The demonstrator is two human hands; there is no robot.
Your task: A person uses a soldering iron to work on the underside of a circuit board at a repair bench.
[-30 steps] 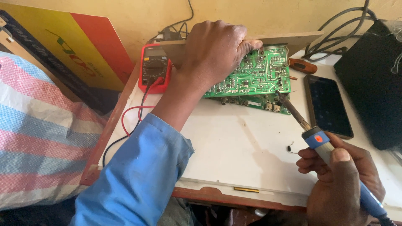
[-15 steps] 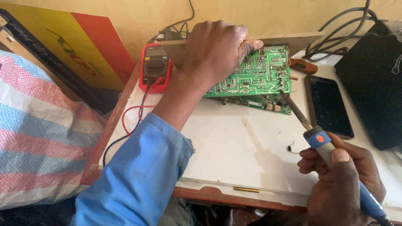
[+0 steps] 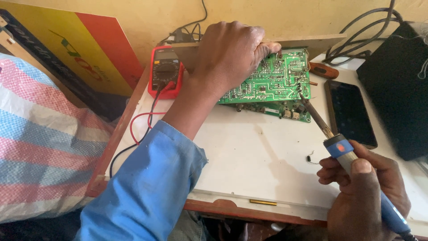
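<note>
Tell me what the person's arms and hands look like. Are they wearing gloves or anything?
No gloves: both hands are bare. The left hand comes out of a bright blue long sleeve, loose and a bit wrinkled, pushed up so the forearm shows. The right hand is bare too, and no sleeve shows on that side. No rings, watch or bracelets can be seen.

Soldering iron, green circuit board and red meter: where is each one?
Soldering iron (image 3: 339, 148): head view, on its blue handle.
Green circuit board (image 3: 272, 80): head view, on its bare upper face.
Red meter (image 3: 166, 71): head view, on its dark front panel.
</note>
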